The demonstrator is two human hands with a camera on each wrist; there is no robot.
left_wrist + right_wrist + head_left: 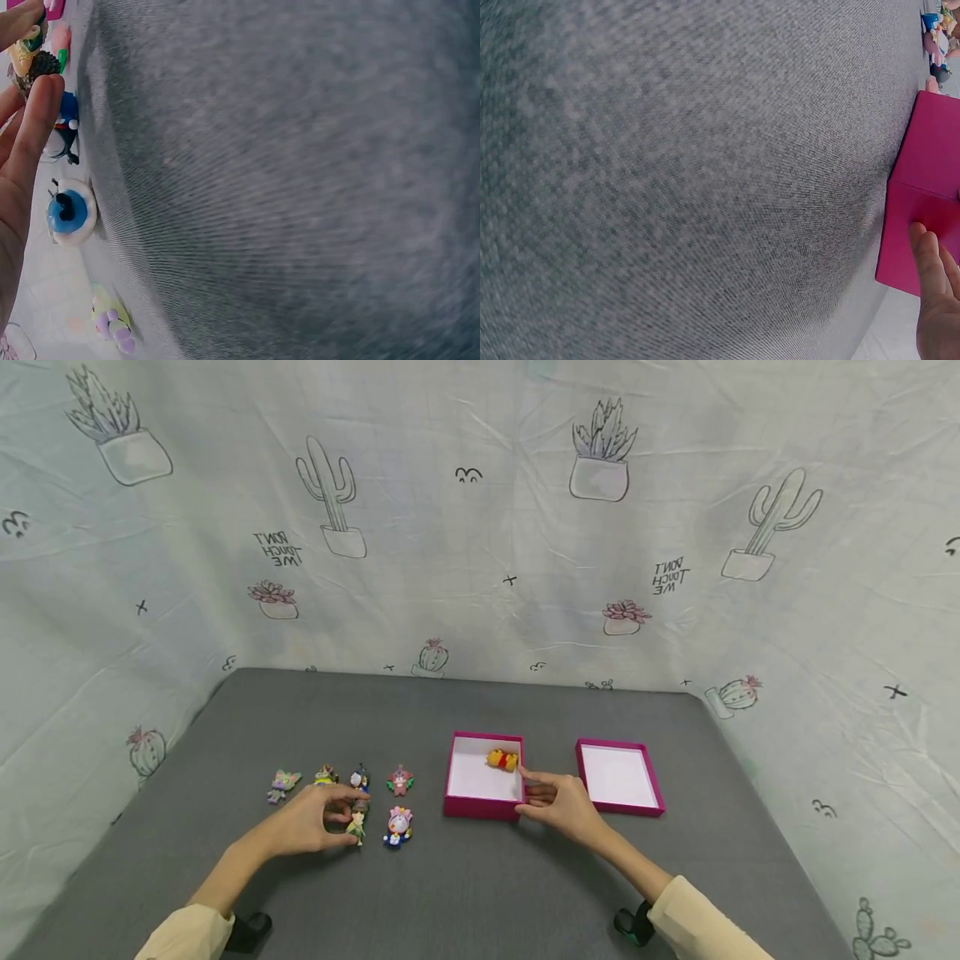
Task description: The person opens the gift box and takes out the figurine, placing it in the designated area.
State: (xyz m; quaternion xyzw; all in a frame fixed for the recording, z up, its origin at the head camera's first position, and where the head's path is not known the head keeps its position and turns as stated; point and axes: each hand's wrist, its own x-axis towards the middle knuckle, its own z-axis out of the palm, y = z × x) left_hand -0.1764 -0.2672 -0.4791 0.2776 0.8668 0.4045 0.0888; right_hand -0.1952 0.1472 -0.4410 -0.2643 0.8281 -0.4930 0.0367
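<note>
- Figurine in green [357,828], textured and brown at the top: located left of the box, within the grasp of the left hand [309,818]; cannot tell whether touching the cloth below.
- Left hand: clamped on that figurine, thumb beside the green part, fingertips by the brown top.
- Right hand [564,808]: laid against the right wall of the magenta box [480,808], fingers fairly straight, thumb at the front right corner and spread apart from the index finger.
- Both hands: well apart from each other.
- Magenta box: sits open, white inside, holding a yellow figurine with a red middle [502,760], lying near the right wall.
- Shallow lid [618,777]: lies white side up, right of the box, just beyond the right hand.
- Around the left hand: a green-and-purple figurine [283,783] at far left, a yellow-topped figurine [326,775] and a dark blue and white figurine [360,778] behind the fingers.
- Between left hand and box: a reddish figurine with green sides [400,781], and nearer the front, a pink, white and blue figurine [398,827].
- Underneath: grey tablecloth [450,893].
- Behind: pale curtain [480,543] printed with potted cacti and mirrored lettering.
- At the forearms: cream sleeves [705,918] and dark wrist straps [249,933].
</note>
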